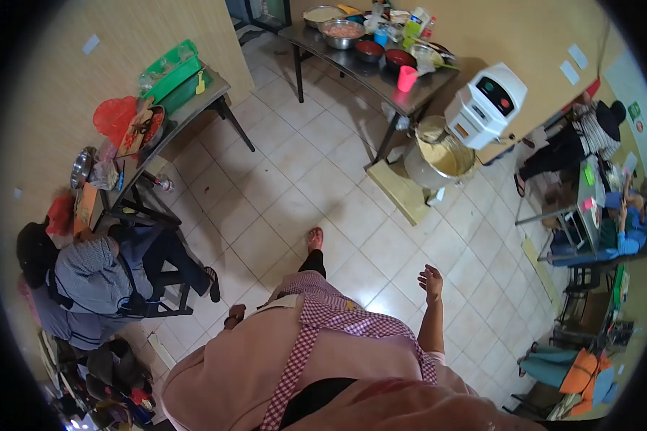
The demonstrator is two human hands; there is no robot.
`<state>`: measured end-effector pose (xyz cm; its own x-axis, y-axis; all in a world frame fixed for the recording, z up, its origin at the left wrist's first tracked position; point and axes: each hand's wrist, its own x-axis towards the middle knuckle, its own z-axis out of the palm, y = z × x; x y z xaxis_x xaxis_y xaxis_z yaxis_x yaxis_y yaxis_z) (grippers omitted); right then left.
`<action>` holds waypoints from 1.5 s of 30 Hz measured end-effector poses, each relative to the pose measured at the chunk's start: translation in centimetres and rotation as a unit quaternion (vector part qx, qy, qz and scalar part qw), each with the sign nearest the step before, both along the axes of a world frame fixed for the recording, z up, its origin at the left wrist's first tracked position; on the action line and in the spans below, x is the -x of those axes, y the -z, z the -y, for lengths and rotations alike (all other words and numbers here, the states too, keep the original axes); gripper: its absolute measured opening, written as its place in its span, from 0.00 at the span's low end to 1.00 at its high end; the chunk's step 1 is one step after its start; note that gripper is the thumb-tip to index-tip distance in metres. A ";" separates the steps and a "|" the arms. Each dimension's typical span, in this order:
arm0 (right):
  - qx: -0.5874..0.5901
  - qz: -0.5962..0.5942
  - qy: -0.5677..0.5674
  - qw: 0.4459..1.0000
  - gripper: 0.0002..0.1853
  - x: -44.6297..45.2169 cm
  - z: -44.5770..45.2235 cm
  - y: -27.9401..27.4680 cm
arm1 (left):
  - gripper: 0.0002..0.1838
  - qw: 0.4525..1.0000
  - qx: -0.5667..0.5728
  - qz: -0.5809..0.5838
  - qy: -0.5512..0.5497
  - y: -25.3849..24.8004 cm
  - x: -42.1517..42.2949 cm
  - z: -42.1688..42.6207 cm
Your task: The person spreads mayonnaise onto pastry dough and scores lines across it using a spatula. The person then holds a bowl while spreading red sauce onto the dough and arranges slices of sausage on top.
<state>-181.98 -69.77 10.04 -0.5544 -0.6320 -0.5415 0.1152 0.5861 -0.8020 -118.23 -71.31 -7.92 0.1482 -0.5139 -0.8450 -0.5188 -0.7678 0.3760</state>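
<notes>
My right hand (430, 282) hangs in the air over the tiled floor, away from my body. Its fingers are loosely spread and nothing is in them. My left hand (235, 314) shows only in part beside my pink top (237, 359); its fingers are too dark and small to make out. A checked apron (359, 323) covers my front. One foot in a red sandal (315, 238) is forward on the floor. Neither hand touches a table or a bowl.
Ahead stands a metal table (366, 79) with several bowls, beside a white mixer (486, 104) with a dough-filled bowl (442, 154). At left, a seated person (101, 269) is by a table (212, 90) with a green basket (171, 70). Several people are at right.
</notes>
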 end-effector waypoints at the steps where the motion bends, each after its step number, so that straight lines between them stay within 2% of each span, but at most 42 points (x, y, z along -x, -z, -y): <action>1: 0.000 0.003 -0.006 1.000 0.20 0.0 2.3 0.4 | 0.21 1.000 -0.003 0.005 0.015 -0.1 -0.1 1.9; 4: -0.063 -0.011 -0.005 0.998 0.19 0.1 6.8 5.2 | 0.20 0.997 -0.006 0.020 0.074 -1.0 -0.6 10.4; 5: -0.076 0.001 0.017 0.997 0.14 0.1 6.9 8.2 | 0.20 0.995 -0.010 0.024 0.096 -1.5 -0.7 12.9; 6: -0.135 -0.045 -0.032 0.989 0.12 0.8 6.1 12.5 | 0.20 0.993 -0.017 0.025 0.117 -1.8 -0.4 14.9; 7: -0.137 -0.048 -0.032 0.989 0.12 2.5 5.4 15.9 | 0.20 0.990 -0.022 0.024 0.138 -1.9 0.2 17.0; 8: -0.191 0.117 -0.010 0.975 0.08 3.8 3.1 20.3 | 0.19 0.987 -0.029 0.022 0.157 -2.1 1.0 18.7; 9: -0.238 0.279 0.014 0.930 0.05 -0.7 4.8 18.9 | 0.19 0.983 -0.036 0.020 0.177 -1.9 1.6 20.2; 10: -0.242 0.277 0.016 0.930 0.05 -0.6 6.8 15.6 | 0.19 0.983 -0.039 0.017 0.178 -1.5 1.7 23.1; 12: -0.219 0.242 0.010 0.945 0.06 -1.0 11.1 12.7 | 0.19 0.958 0.158 0.117 0.210 -0.2 0.5 32.8; 13: -0.206 0.227 0.009 0.952 0.06 -1.3 13.2 11.7 | 0.19 0.993 0.111 0.044 0.001 0.7 1.3 37.0; 14: -0.194 0.212 0.009 0.958 0.07 -1.3 15.3 10.9 | 0.19 0.993 0.108 0.046 0.009 -1.3 4.5 39.4; 15: -0.181 0.196 0.009 0.964 0.07 -1.2 17.2 10.2 | 0.19 0.969 0.108 -0.084 -0.205 -6.3 7.5 43.9; 19: -0.154 0.126 0.003 0.980 0.09 2.1 22.7 9.9 | 0.15 0.971 0.185 -0.118 -0.100 -7.9 13.5 54.9; 22: -0.127 0.069 -0.014 0.989 0.11 6.5 29.1 8.4 | 0.14 0.959 0.195 -0.176 -0.104 -7.8 16.4 58.8; 23: -0.119 0.054 -0.017 0.991 0.12 7.1 30.8 8.2 | 0.14 0.962 0.189 -0.171 -0.099 -7.8 16.9 59.5; 25: -0.099 0.020 -0.022 0.995 0.13 8.9 35.1 8.7 | 0.16 0.969 0.067 -0.172 -0.163 -8.0 18.6 59.9; 27: -0.109 0.011 0.058 0.992 0.18 10.1 41.2 5.8 | 0.17 0.991 -0.012 -0.102 -0.083 -8.0 19.2 60.0; 29: -0.069 -0.002 0.050 0.996 0.18 10.3 45.8 2.5 | 0.18 0.985 -0.024 -0.060 0.162 -3.6 16.7 60.6; 32: -0.039 -0.002 0.032 0.999 0.19 10.1 49.1 1.0 | 0.16 0.983 -0.042 -0.035 0.173 -3.6 17.4 64.9; 35: -0.053 -0.004 0.074 0.996 0.20 8.3 48.5 0.9 | 0.14 0.977 -0.050 0.008 0.206 -4.0 17.7 72.2; 38: -0.160 0.021 0.191 0.968 0.18 4.7 44.7 2.4 | 0.14 0.967 -0.052 0.033 0.247 -3.5 21.2 78.3; 40: -0.239 0.056 0.169 0.954 0.18 1.4 41.6 1.7 | 0.15 0.952 -0.046 0.042 0.298 -3.4 23.6 82.5; 41: -0.264 0.086 0.179 0.944 0.18 -0.6 40.2 0.1 | 0.15 0.876 0.093 -0.006 0.473 -3.4 24.5 84.7; 42: -0.254 0.093 0.223 0.937 0.18 -2.5 39.1 -0.3 | 0.14 0.746 0.226 -0.066 0.622 -3.2 26.1 86.9; 43: -0.264 0.105 0.266 0.921 0.18 -4.1 37.7 -0.1 | 0.15 0.569 0.348 -0.132 0.733 -3.2 28.9 89.4; 45: -0.278 0.135 0.350 0.884 0.17 -7.7 34.3 0.4 | 0.16 0.668 0.154 -0.216 0.695 -9.4 36.6 89.1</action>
<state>-174.28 -104.07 9.69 -0.5079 0.2198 -0.8329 0.7487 0.5909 -0.3005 -154.87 -160.45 1.46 -0.8767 -0.0601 -0.4773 -0.4423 0.4905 0.7508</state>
